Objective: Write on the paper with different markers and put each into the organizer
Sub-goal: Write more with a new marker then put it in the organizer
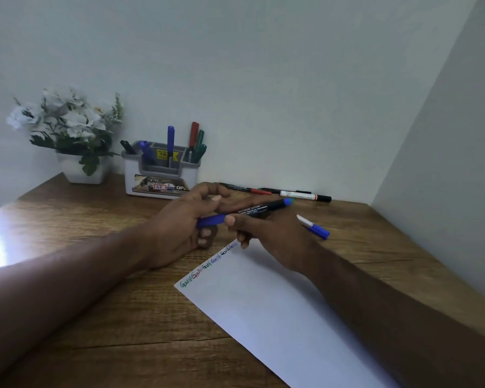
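**Both hands on one blue marker above the paper's top edge**

Left hand (pixel 179 222) curls around the blue cap end of the marker (pixel 252 210); right hand (pixel 266 228) pinches the dark, printed barrel between thumb and fingers. Marker lies nearly level, far blue tip pointing toward 2 o'clock. Whether the cap is seated or parting cannot be told.

Paper (pixel 277 317) lies at 6 o'clock of the hands, skewed on the wooden desk (pixel 95 317); one line of writing in green, red, blue and black runs along its top edge.

Organizer (pixel 160 175) stands at 11 o'clock by the wall: black and blue markers in the left section, one upright blue in the middle, red and green ones at right.

Loose blue pen (pixel 315 227) at 3 o'clock; more markers (pixel 291 193) lie in a row at 1 o'clock. Flower pot (pixel 81 170) at 10 o'clock.
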A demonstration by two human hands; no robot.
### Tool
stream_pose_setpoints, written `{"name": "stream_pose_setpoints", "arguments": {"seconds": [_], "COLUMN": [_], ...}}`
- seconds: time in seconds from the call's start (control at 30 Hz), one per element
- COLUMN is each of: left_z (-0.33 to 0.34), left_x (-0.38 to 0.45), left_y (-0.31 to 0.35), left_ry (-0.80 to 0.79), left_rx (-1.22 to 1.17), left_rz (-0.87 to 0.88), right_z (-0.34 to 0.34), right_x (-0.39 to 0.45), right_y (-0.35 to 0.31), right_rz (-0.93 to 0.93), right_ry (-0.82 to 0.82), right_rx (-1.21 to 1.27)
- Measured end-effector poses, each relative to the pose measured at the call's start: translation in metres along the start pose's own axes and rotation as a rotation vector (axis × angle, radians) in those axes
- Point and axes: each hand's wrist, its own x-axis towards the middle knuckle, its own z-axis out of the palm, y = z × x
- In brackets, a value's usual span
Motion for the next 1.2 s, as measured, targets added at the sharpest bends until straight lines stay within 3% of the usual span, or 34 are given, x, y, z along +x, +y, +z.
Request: {"name": "stream_pose_setpoints", "arguments": {"seconds": [0.23, 0.4, 0.5, 0.57, 0.67, 0.83, 0.93, 1.1, 1.2], "left_z": [0.0, -0.004, -0.026, -0.046, -0.063, -0.068, -0.073, -0.079, -0.08], "left_x": [-0.003, 0.0, 0.009, 0.014, 0.017, 0.023, 0.027, 0.032, 0.033], "left_y": [-0.001, 0.005, 0.006, 0.006, 0.006, 0.002, 0.0, -0.002, -0.003], "left_ry": [0.016, 0.004, 0.223, 0.396, 0.488, 0.548, 0.593, 0.682, 0.708], "left_rx": [-0.104, -0.102, 0.119, 0.313, 0.437, 0.467, 0.429, 0.283, 0.256], "left_rz": [-0.023, 0.049, 0.132, 0.162, 0.177, 0.17, 0.183, 0.182, 0.183], "right_z": [0.01, 0.004, -0.008, -0.019, -0.027, 0.002, 0.03, 0.066, 0.073], "right_x": [-0.006, -0.007, 0.0, 0.01, 0.029, 0.065, 0.087, 0.113, 0.12], "right_y": [-0.001, -0.013, -0.012, -0.017, -0.027, -0.045, -0.052, -0.041, -0.03], "right_rz": [-0.109, -0.093, -0.221, -0.314, -0.277, -0.292, -0.33, -0.356, -0.306], "right_ry": [0.002, -0.124, -0.13, -0.219, -0.286, 0.124, 0.226, 0.452, 0.455], "right_rx": [-0.154, -0.289, -0.413, -0.693, -0.821, -0.323, -0.148, -0.23, -0.366]}}
